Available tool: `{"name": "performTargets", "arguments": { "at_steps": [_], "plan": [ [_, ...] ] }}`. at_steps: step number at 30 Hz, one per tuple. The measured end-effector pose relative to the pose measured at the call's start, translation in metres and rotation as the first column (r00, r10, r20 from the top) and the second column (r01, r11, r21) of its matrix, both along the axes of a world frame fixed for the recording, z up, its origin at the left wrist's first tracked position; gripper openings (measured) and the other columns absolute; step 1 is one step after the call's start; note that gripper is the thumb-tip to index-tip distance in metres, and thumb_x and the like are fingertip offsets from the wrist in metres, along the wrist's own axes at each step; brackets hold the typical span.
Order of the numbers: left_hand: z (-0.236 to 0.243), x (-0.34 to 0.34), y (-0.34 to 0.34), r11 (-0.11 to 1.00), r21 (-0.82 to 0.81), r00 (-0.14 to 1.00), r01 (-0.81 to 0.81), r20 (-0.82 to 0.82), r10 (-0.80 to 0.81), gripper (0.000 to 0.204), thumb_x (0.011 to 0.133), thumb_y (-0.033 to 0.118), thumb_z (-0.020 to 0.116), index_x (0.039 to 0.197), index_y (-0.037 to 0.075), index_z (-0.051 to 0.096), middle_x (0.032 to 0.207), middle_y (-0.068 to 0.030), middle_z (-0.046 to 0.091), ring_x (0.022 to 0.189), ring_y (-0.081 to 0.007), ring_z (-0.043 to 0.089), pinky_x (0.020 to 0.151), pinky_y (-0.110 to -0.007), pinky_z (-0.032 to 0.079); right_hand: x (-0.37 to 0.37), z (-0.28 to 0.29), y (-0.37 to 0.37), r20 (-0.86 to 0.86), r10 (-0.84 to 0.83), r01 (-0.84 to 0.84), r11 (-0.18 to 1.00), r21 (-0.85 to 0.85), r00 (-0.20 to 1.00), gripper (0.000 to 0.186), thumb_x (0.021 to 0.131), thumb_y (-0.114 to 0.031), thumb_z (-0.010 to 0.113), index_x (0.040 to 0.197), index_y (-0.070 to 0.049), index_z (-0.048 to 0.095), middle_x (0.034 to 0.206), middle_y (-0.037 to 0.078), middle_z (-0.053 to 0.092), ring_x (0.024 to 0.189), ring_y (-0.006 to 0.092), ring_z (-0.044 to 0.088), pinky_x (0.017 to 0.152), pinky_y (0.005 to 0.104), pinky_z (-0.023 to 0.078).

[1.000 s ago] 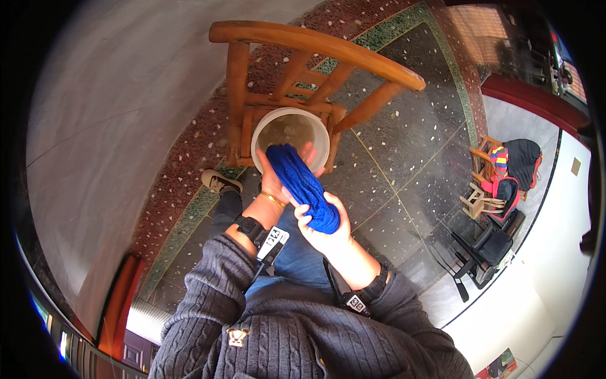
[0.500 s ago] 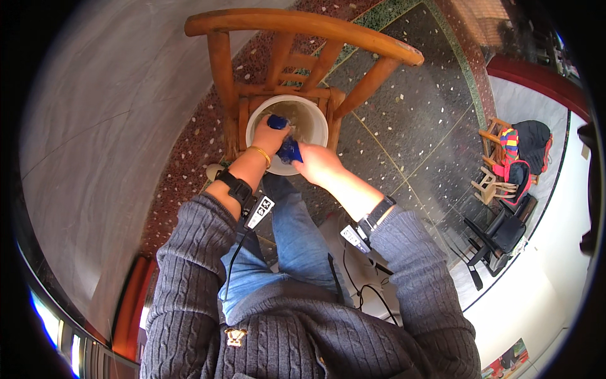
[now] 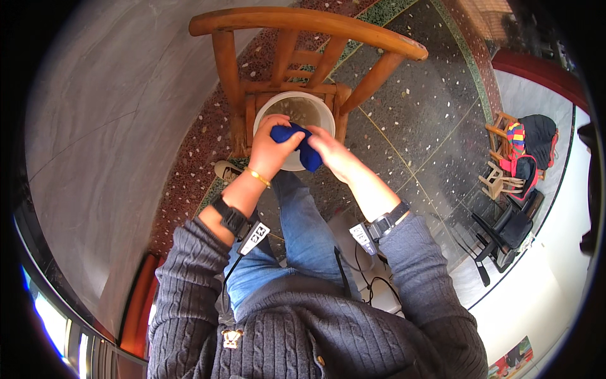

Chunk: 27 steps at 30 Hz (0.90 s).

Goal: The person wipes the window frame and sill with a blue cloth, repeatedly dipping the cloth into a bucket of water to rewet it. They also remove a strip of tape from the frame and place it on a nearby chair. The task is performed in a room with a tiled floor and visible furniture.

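Observation:
A dark blue cloth (image 3: 309, 158) is bunched up between my two hands, over the near part of a white bucket (image 3: 331, 119). My left hand (image 3: 268, 151) is closed round the cloth's left part, with the thumb lying across it. My right hand (image 3: 332, 153) has its fingers on the upper right side of the cloth; part of that grip is hidden and slightly blurred. Cloudy water (image 3: 295, 108) shows inside the bucket beyond my hands. The bucket stands on the seat of a wooden chair (image 3: 309, 22), whose backrest is on the far side.
A grey marble-like surface (image 3: 95, 126) lies to the left. Speckled dark floor tiles (image 3: 404, 120) spread to the right, with small wooden stools (image 3: 495, 180), bags and a black chair (image 3: 508, 230) farther off. Black cables (image 3: 379, 284) hang by my right leg.
Both hands have risen slightly off the bucket toward me and right. The cloth, earlier twisted and dripping between two fists, is now gathered into a bunch, and my right hand's grip has loosened.

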<state>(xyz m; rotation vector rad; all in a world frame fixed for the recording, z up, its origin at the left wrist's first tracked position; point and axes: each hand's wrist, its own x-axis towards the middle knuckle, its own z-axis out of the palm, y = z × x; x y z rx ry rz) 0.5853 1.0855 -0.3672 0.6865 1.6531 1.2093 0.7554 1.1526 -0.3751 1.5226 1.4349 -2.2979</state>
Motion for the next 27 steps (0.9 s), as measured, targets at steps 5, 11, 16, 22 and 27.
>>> {"name": "performTargets", "arguments": {
  "at_steps": [5, 11, 16, 22, 27],
  "plan": [
    [0.049, -0.002, -0.01, 0.778, 0.369, 0.856, 0.509, -0.311, -0.412, 0.031, 0.069, 0.011, 0.084, 0.086, 0.007, 0.058, 0.106, -0.0117, 0.058, 0.114, -0.0343, 0.057, 0.093, -0.045, 0.05, 0.016, -0.009, 0.01, 0.01, -0.157, 0.143, 0.867, -0.478, 0.988, 0.049, 0.102, -0.044, 0.045, 0.137, -0.01, 0.05, 0.129, 0.01, 0.057, 0.115, 0.0191, 0.055, 0.1, 0.0473, 0.042],
    [0.067, -0.002, -0.015, 0.581, 0.426, 0.712, 0.693, -0.529, -0.462, 0.031, 0.07, 0.013, 0.083, 0.094, 0.007, 0.063, 0.106, -0.0093, 0.057, 0.114, -0.0346, 0.057, 0.094, -0.045, 0.05, 0.003, 0.008, 0.008, -0.002, -0.447, 0.318, 0.64, -0.699, 0.895, 0.048, 0.098, -0.05, 0.054, 0.121, -0.009, 0.057, 0.112, 0.009, 0.063, 0.104, 0.0216, 0.062, 0.091, 0.0393, 0.053],
    [0.065, 0.018, -0.023, 0.975, 0.154, 0.986, -0.163, 0.066, 0.155, 0.024, 0.081, 0.01, 0.076, 0.1, 0.005, 0.064, 0.104, -0.0088, 0.063, 0.099, -0.0234, 0.062, 0.088, -0.035, 0.051, -0.024, 0.044, -0.011, -0.104, -0.784, 0.72, 0.607, -0.337, 0.612, 0.015, 0.096, -0.018, 0.06, 0.102, -0.007, 0.052, 0.099, 0.013, 0.063, 0.092, 0.0236, 0.065, 0.086, 0.0406, 0.055],
    [0.066, 0.028, 0.002, 0.798, -0.347, 0.522, -0.492, 0.616, 0.59, 0.016, 0.095, 0.018, 0.065, 0.096, 0.004, 0.057, 0.088, -0.0065, 0.065, 0.078, -0.0163, 0.064, 0.073, -0.031, 0.053, -0.045, 0.099, -0.016, -0.289, -0.395, 0.487, 0.638, 0.597, 0.872, 0.023, 0.085, 0.004, 0.065, 0.099, -0.005, 0.05, 0.106, 0.012, 0.057, 0.097, 0.023, 0.062, 0.087, 0.0368, 0.052],
    [0.081, 0.014, 0.02, 0.85, -0.49, 0.387, -0.193, 0.758, 0.525, 0.019, 0.096, 0.023, 0.062, 0.093, 0.005, 0.058, 0.082, -0.0054, 0.061, 0.071, -0.016, 0.06, 0.066, -0.031, 0.052, -0.039, 0.134, -0.011, -0.23, 0.179, 0.159, 0.341, 0.926, 0.957, 0.033, 0.07, 0.006, 0.075, 0.09, -0.007, 0.052, 0.106, 0.013, 0.058, 0.101, 0.0333, 0.061, 0.086, 0.0436, 0.051]
  ]
}}
